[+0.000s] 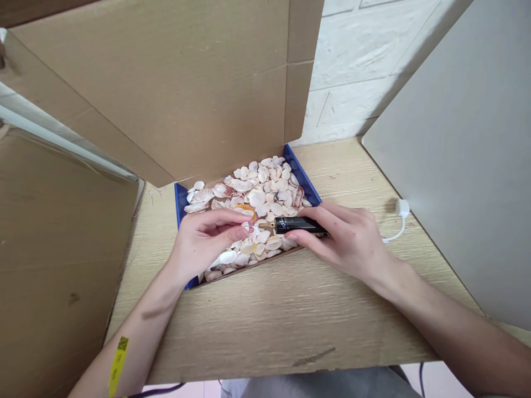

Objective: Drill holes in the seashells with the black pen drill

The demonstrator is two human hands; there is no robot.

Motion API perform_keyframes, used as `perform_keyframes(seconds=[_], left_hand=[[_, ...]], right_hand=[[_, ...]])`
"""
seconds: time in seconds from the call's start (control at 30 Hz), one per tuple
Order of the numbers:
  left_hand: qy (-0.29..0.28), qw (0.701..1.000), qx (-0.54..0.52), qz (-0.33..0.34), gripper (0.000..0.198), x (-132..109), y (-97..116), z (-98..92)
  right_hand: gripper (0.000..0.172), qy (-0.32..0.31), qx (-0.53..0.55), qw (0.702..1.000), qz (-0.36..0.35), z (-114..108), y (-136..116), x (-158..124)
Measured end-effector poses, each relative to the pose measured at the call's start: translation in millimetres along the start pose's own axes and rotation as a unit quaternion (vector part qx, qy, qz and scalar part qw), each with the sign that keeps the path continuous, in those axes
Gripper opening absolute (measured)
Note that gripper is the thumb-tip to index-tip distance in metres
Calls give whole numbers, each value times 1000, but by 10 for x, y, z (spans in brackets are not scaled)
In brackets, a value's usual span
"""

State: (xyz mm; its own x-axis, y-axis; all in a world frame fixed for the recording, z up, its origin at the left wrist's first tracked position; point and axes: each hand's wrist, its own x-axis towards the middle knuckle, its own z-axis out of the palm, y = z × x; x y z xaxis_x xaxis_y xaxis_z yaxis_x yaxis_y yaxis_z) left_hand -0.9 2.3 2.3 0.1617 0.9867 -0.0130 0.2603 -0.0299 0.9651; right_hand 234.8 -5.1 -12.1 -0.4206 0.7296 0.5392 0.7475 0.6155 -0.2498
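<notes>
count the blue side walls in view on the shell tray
2: the left blue wall, partly behind the left hand, and the right blue wall. Another may be hidden behind the upright cardboard.

Single head-worn view, facing forward and down, near the worktop (249,326), blue-sided tray (301,176) mid-frame (white wall (352,61) beyond)

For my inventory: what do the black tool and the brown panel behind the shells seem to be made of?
Tool: glossy black body, perhaps plastic or coated metal, judging by its sheen; the gold-coloured nose may be brass. Panel: matte cardboard, most likely, with its plain brown surface and crease lines.
</notes>
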Motion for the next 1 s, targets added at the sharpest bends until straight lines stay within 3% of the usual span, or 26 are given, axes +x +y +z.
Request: perform_keyframes(seconds=[0.7,1.0], left_hand=[[-3,998,30,62,17,-13,-31,-1],[-5,997,39,64,16,-9,-56,-3]], right_hand=[[32,-40,18,999,-11,-10,26,-15],[31,-18,-7,999,-43,7,5,-11]])
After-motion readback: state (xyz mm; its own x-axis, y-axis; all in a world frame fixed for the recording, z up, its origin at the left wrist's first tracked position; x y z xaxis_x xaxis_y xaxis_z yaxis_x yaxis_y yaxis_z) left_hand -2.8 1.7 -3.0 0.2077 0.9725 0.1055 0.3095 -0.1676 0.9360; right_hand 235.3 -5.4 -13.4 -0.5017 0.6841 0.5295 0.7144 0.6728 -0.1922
